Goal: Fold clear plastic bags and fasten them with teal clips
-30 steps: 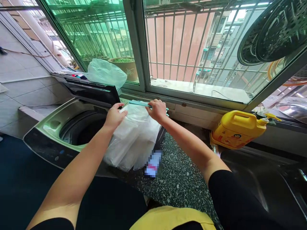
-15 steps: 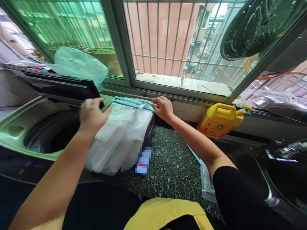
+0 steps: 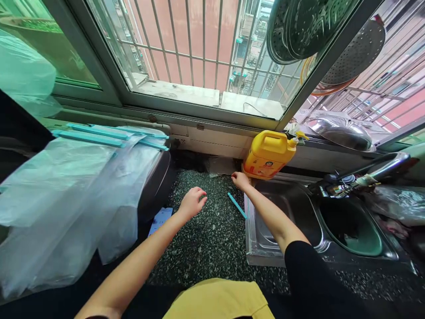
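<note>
My left hand (image 3: 193, 201) hovers over the dark speckled countertop (image 3: 206, 239), its fingers bent but apart, holding nothing. My right hand (image 3: 241, 180) is closed near the back of the counter, in front of the yellow jug; what is in its fingers, if anything, is too small to make out. A sheet of clear plastic (image 3: 221, 166) shows just beyond its fingertips, touching or apart I cannot tell. Between the hands and the sink lies a thin turquoise strip (image 3: 237, 206). To the left, translucent plastic bags (image 3: 76, 190) are spread, with several turquoise strips (image 3: 96, 135) along their far edge.
A yellow jug (image 3: 268, 153) with a pump stands by the window frame (image 3: 199, 113). To the right are a steel sink (image 3: 282, 208), a green basin (image 3: 361, 239) and a faucet (image 3: 348, 184). A phone-like white rectangle (image 3: 161, 219) lies beside the bags.
The view has swung right. My left hand has left the edge of the bags and moved over the counter. My right hand has let go of the turquoise strips and moved right, near the jug.
</note>
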Demonstrator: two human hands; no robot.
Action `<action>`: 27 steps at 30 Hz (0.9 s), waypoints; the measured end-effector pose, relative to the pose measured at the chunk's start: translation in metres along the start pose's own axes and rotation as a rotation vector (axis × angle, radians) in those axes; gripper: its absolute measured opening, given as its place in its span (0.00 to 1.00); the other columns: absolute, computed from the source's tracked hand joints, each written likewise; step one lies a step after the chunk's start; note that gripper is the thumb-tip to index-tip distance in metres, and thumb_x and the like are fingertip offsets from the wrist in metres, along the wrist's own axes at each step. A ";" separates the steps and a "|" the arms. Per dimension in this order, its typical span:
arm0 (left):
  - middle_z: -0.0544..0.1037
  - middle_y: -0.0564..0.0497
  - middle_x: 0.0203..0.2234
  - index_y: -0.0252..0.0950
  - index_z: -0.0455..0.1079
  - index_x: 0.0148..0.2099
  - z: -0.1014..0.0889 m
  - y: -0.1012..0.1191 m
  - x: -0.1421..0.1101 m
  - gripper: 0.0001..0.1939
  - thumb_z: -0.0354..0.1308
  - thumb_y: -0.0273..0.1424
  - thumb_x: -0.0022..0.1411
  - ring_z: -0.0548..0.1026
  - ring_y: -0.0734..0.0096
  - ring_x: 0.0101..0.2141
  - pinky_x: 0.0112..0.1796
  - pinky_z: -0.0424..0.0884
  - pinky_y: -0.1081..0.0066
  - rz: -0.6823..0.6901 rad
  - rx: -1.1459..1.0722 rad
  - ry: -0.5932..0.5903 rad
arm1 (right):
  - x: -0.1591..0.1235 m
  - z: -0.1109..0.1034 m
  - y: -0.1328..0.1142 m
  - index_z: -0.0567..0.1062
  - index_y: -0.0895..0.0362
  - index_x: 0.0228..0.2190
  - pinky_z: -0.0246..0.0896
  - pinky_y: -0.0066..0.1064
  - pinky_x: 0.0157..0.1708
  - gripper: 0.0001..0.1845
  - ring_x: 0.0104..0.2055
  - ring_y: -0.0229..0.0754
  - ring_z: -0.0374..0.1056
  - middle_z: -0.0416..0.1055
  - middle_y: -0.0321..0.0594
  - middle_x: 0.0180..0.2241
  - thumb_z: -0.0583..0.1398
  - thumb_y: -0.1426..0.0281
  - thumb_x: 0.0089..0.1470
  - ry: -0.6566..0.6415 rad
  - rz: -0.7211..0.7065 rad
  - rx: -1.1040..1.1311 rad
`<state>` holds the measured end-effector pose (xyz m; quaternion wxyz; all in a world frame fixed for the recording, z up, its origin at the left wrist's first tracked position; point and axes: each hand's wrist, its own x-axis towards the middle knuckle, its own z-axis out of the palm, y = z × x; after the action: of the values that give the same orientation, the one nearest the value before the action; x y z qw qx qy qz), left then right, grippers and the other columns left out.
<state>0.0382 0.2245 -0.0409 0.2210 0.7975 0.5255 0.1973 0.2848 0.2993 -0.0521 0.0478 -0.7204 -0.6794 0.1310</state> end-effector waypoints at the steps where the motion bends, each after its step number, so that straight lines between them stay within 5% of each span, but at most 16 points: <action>1: 0.75 0.47 0.35 0.37 0.73 0.34 0.013 -0.002 0.010 0.05 0.56 0.27 0.57 0.73 0.63 0.40 0.44 0.70 0.65 -0.039 0.006 -0.026 | 0.002 0.008 0.004 0.77 0.56 0.37 0.63 0.28 0.36 0.10 0.40 0.43 0.72 0.76 0.44 0.39 0.57 0.71 0.55 -0.023 0.000 -0.029; 7: 0.76 0.45 0.35 0.35 0.74 0.35 0.053 -0.017 0.067 0.06 0.56 0.26 0.57 0.74 0.60 0.41 0.44 0.70 0.65 -0.222 0.025 -0.067 | 0.030 0.031 0.014 0.74 0.59 0.43 0.60 0.30 0.39 0.13 0.46 0.46 0.67 0.70 0.51 0.47 0.56 0.73 0.55 -0.048 -0.083 -0.190; 12: 0.75 0.42 0.40 0.32 0.73 0.43 0.070 -0.023 0.105 0.10 0.55 0.27 0.58 0.74 0.59 0.44 0.46 0.69 0.65 -0.337 -0.022 -0.052 | 0.050 0.044 0.015 0.77 0.60 0.37 0.57 0.32 0.38 0.12 0.44 0.46 0.65 0.71 0.52 0.41 0.54 0.75 0.57 -0.037 -0.190 -0.232; 22: 0.72 0.39 0.48 0.31 0.70 0.48 0.083 -0.037 0.171 0.14 0.54 0.26 0.59 0.69 0.55 0.52 0.54 0.64 0.61 -0.511 -0.262 0.040 | 0.035 0.037 0.036 0.76 0.60 0.34 0.51 0.33 0.38 0.14 0.41 0.45 0.63 0.71 0.49 0.39 0.51 0.72 0.60 0.091 -0.298 -0.112; 27: 0.71 0.43 0.47 0.33 0.66 0.52 0.097 -0.039 0.187 0.17 0.55 0.34 0.63 0.72 0.60 0.46 0.45 0.71 0.57 -0.603 -0.480 0.012 | 0.028 0.037 0.034 0.75 0.58 0.34 0.54 0.31 0.41 0.13 0.41 0.44 0.64 0.71 0.47 0.39 0.51 0.72 0.58 0.133 -0.255 0.002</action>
<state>0.1306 0.3973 -0.1270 0.4466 0.5315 0.6765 0.2456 0.3100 0.3210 -0.0993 0.1095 -0.6351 -0.7607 0.0767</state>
